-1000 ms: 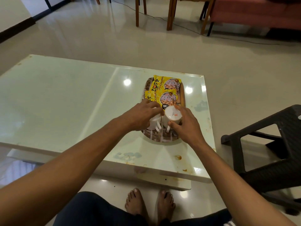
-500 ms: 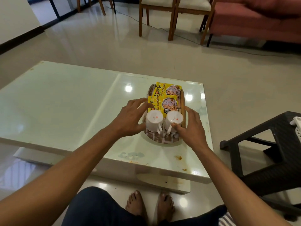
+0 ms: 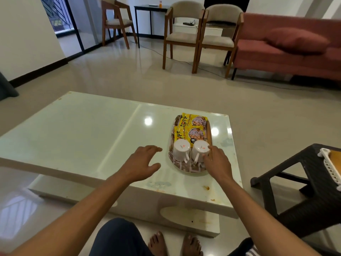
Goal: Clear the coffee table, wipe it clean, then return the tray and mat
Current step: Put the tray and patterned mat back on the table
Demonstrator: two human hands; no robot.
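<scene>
Your counter (image 3: 77,133) is a big, flat, shiny slab, pale green-white and glassy, with round lights shining in it. Near its front edge at 5 o'clock you can see small orange-brown spots (image 3: 206,187) and a dull smear (image 3: 160,184).

At 3 o'clock on the floor stands a dark stool (image 3: 302,183) with a woven look. A white thing with a lacy edge (image 3: 330,167) lies on top of it, partly cut off by the edge of the view.

The tray (image 3: 186,168) sits on the counter's right side, at about 2 o'clock from your left hand. It is long and oval, with a brown patterned floor and a thin rim.

On the far half of the tray lie two crinkly yellow snack packets (image 3: 191,129), one partly over the other.

On the near half stand two smooth white cups, both upside down, handles pointing at you. The left cup (image 3: 181,150) and the right cup (image 3: 199,151) are just beside each other.

Your left hand (image 3: 142,164) hovers over the counter at 9 o'clock from the tray. Its fingers are spread loose and hold nothing.

Your right hand (image 3: 217,163) lies at the tray's right rim. Its fingers are fairly straight and touch the right cup's side. You cannot tell if they also grip the rim.
</scene>
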